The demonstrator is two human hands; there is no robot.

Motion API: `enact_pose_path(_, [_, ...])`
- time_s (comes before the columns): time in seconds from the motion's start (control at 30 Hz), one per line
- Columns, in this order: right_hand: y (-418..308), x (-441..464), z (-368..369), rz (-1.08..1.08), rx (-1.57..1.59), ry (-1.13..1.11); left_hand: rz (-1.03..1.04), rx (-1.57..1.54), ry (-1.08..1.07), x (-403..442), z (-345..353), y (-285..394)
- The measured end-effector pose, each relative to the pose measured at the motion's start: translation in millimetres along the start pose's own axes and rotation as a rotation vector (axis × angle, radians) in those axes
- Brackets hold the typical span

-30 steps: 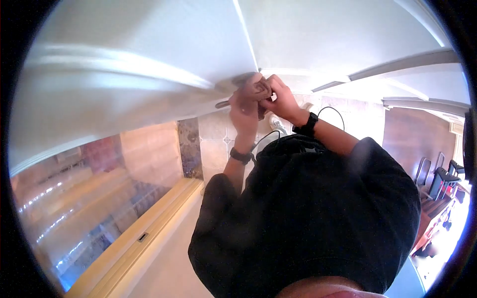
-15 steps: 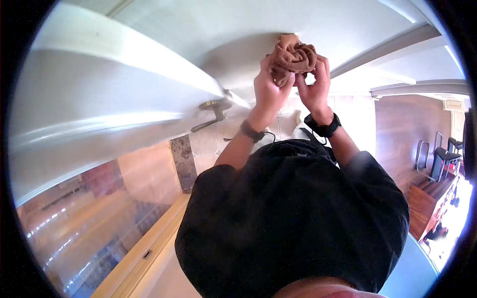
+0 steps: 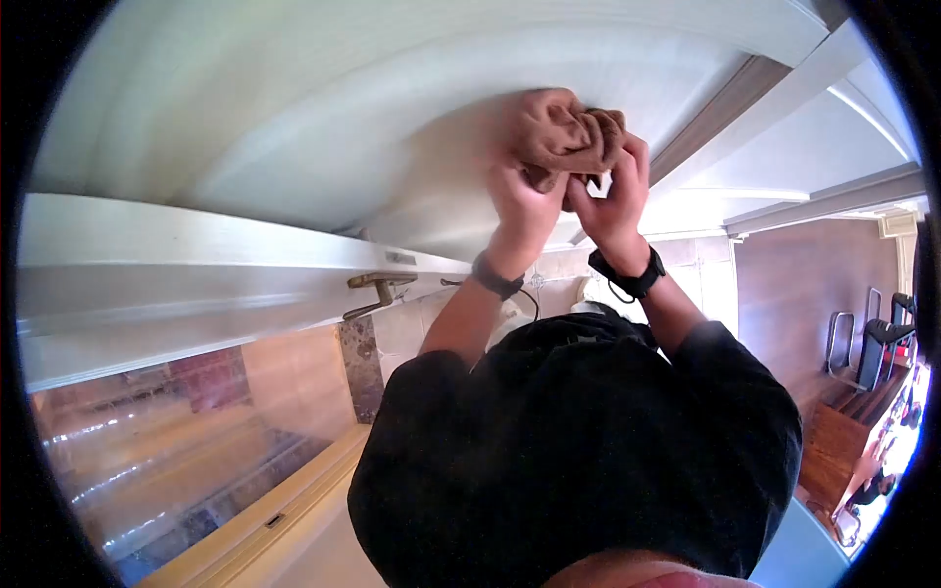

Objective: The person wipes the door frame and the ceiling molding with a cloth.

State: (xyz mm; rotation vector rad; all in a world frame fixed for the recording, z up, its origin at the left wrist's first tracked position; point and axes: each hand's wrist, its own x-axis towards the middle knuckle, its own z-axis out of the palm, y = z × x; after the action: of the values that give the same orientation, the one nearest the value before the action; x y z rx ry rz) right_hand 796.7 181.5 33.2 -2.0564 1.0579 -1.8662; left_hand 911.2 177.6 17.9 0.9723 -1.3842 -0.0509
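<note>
A bunched brown cloth [image 3: 573,137] is held between my two hands, pressed close to a white panelled surface [image 3: 392,88]. My left hand [image 3: 524,201] is closed around the cloth's left and lower side, its fingers partly blurred. On the other side, my right hand [image 3: 618,191] grips the cloth with bent fingers and thumb. Some fingertips are hidden behind the folds. A dark band sits on my left wrist, and a black watch [image 3: 637,272] on my right.
To the left is a white door edge [image 3: 196,235] with a brass-coloured handle [image 3: 377,284]. Light floor tiles [image 3: 706,274] lie below. Beyond a doorway at right are a brown floor [image 3: 784,265], black chairs [image 3: 879,348] and a wooden cabinet [image 3: 838,441]. Glass with reflections fills the lower left.
The cloth has shifted slightly down in view, and its folds have changed shape. My left fingers have moved on it. The door edge and handle appear at a different angle.
</note>
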Motion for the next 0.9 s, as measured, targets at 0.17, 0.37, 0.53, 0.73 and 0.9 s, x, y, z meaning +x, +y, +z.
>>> enact_pose_path(0.17, [51.6, -20.5, -46.6, 0.065, -0.095, -0.016, -0.098, 0.034, -0.065, -28.7, 53.3, 5.4])
enact_pose_path(0.37, [67.1, -48.1, -59.7, 0.211, -0.008, -0.129, -0.344, -0.061, -0.138, -68.0, 70.7, 2.4])
enact_pose_path(0.53, [57.6, -32.6, -57.3, 0.234, 0.206, -0.192, -0.401, -0.244, 0.081, -45.7, 71.4, 37.9])
enact_pose_path(0.73, [42.1, 24.5, -90.8, 0.077, 0.134, -0.126, -0.223, -0.152, 0.196, -15.5, 100.1, 49.1])
enact_pose_path(0.9, [37.2, 46.3, -136.3, 0.025, 0.068, 0.004, -0.024, -0.209, 0.087, 20.0, 126.6, 95.1])
